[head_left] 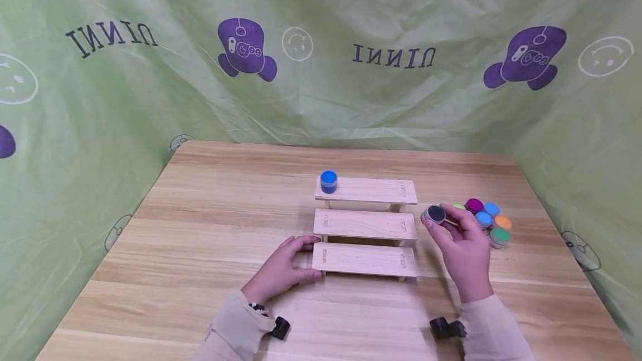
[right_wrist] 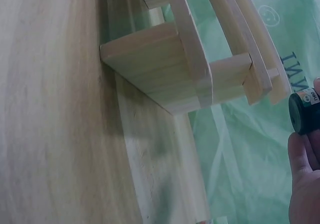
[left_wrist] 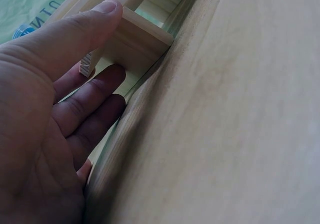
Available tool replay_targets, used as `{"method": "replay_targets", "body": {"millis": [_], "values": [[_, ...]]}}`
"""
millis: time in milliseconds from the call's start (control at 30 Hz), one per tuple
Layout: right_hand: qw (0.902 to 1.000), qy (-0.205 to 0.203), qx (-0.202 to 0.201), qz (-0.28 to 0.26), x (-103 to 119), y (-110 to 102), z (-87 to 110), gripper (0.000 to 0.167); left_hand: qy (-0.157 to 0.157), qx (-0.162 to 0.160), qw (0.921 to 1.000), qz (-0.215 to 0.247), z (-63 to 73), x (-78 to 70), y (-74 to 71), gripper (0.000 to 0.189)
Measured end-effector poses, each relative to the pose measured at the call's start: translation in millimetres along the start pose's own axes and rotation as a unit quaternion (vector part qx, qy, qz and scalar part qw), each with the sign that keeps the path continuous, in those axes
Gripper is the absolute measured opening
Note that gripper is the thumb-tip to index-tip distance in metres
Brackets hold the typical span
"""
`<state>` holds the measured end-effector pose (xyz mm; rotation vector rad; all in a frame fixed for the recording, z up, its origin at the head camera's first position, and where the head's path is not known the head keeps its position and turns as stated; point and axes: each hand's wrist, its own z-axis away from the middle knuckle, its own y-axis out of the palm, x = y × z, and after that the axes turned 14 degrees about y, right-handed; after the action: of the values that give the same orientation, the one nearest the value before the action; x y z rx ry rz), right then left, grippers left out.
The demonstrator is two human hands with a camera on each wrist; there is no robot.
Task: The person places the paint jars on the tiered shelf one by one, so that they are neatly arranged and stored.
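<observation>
A three-tier wooden stand sits on the table, its left end held by my left hand. In the left wrist view, the thumb lies at the front edge of the stand's side panel, with curled fingers beside and behind it. My right hand pinches a small black-topped paint pot between thumb and fingers, raised just right of the stand. The pot's label shows in the right wrist view, where much of the hand is cut off. A blue paint pot stands at the left end of the top tier.
Several paint pots with coloured tops stand grouped beyond the right hand, among them a green pot, an orange pot and a purple pot. The hand partly hides this group. A green printed curtain surrounds the wooden table.
</observation>
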<state>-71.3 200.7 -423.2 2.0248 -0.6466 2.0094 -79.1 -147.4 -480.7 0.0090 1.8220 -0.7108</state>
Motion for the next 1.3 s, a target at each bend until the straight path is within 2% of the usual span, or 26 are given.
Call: {"method": "replay_targets", "body": {"millis": [167, 367, 767, 900, 1033, 1300], "values": [[0.9995, -0.012, 0.014, -0.027, 4, 6, -0.6, 0.043, 0.002, 0.000, 1.0000, -0.005, -0.1, 0.3, 0.0, 0.071], [0.9992, -0.013, 0.028, -0.027, 9, 11, -1.7, 0.044, 0.006, 0.002, 0.9999, -0.014, -0.6, -0.5, -0.3, 0.070], [0.9972, -0.055, 0.046, 0.022, 14, 18, -5.0, 0.043, 0.007, -0.002, 0.9999, -0.009, 0.5, 3.2, 0.9, 0.069], [0.9958, -0.065, 0.063, 0.011, 16, 20, -6.3, 0.041, 0.004, -0.002, 1.0000, -0.007, 0.7, 2.2, 0.8, 0.069], [0.9949, -0.062, 0.079, 0.009, 19, 23, -7.1, 0.040, 0.001, -0.002, 1.0000, -0.008, 0.8, 1.1, 0.8, 0.069], [0.9911, -0.063, 0.107, 0.048, 28, 28, -11.4, 0.042, 0.004, -0.002, 1.0000, -0.006, 0.4, 1.2, 0.6, 0.069]]}}
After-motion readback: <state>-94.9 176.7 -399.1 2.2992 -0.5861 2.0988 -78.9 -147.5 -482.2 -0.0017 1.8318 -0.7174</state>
